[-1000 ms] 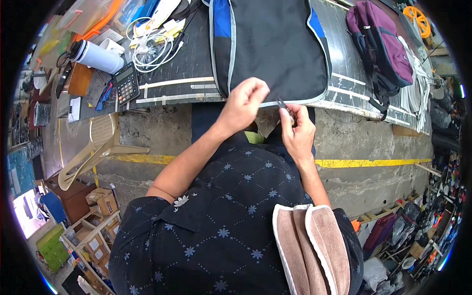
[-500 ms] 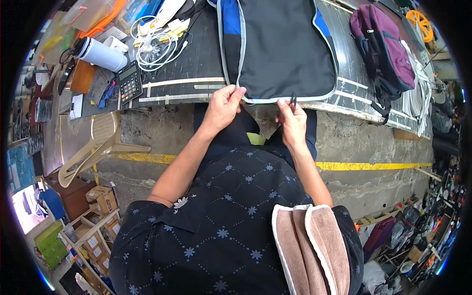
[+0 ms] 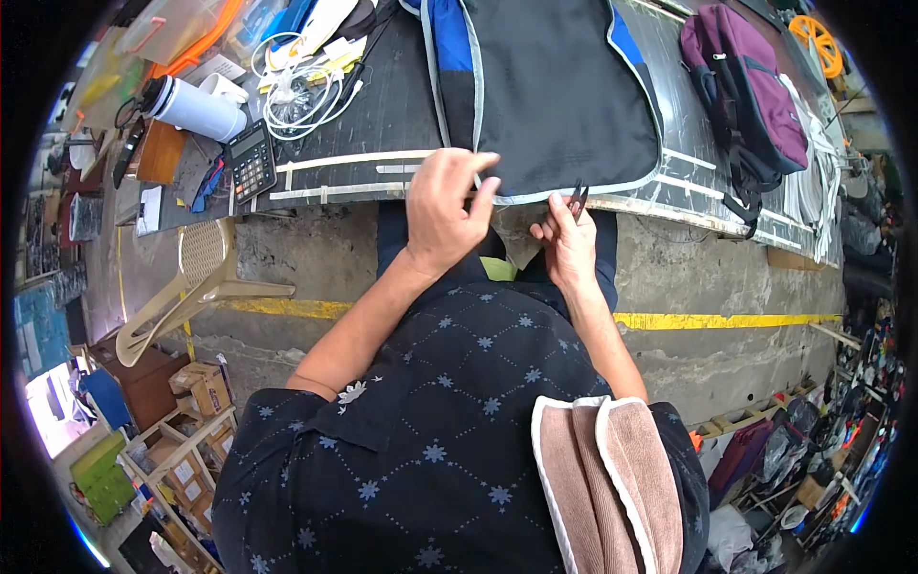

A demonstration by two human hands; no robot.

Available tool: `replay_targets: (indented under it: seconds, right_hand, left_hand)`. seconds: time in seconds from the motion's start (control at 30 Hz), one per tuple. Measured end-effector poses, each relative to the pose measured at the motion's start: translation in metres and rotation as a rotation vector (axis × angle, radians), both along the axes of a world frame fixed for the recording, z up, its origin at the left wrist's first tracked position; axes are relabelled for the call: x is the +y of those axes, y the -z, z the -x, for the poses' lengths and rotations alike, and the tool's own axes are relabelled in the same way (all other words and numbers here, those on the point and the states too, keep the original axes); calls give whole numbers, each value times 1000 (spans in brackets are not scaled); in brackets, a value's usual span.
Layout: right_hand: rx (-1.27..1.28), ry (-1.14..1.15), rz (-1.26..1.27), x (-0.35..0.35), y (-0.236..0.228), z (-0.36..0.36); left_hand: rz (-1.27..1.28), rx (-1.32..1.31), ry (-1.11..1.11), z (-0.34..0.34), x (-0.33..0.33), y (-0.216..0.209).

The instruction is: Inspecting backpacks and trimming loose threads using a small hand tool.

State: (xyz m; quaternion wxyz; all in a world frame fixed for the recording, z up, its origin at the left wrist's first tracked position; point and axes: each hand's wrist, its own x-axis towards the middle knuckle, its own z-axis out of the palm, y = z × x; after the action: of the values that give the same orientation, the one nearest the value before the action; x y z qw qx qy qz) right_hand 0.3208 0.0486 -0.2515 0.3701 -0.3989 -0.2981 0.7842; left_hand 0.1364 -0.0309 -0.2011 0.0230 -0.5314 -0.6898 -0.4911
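A black bag (image 3: 564, 105) with blue side panels and light grey piping along its edges lies flat on the table, its near edge at the table's front rim. My left hand (image 3: 445, 215) is raised over the bag's near left corner, thumb and forefinger apart, with nothing seen between them. My right hand (image 3: 569, 244) is at the near edge, right of the middle, its thumb by the piping. Small dark thread snips (image 3: 579, 198) are gripped in it, two pointed blades sticking up past the fingers. The rest of the snips is hidden in my palm.
On the dark table (image 3: 373, 182) at left are a calculator (image 3: 252, 163), a white bottle (image 3: 196, 107) and a coiled white cable (image 3: 304, 103). A purple backpack (image 3: 751, 91) lies at right. A beige plastic chair (image 3: 196, 273) stands left of me.
My left hand has let go of the bag's near left corner and lifted, its fingers spreading. The snips in my right hand have tilted and their blades show more plainly.
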Motion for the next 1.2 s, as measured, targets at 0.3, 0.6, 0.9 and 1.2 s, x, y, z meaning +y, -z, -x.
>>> replay_targets:
  seconds: [0.3, 0.6, 0.9, 1.2]
  right_hand:
    - [-66, 9, -178, -1, 8, -5]
    - [-228, -39, -263, 3, 17, -15]
    - [-267, -87, -251, 3, 16, -20]
    - [-307, -89, -309, 2, 17, -18]
  left_hand:
    - [162, 281, 252, -18, 19, -8]
    - [19, -1033, 359, -6, 18, -9]
    - [138, 64, 362, 18, 14, -21]
    - [179, 181, 332, 8, 7, -13]
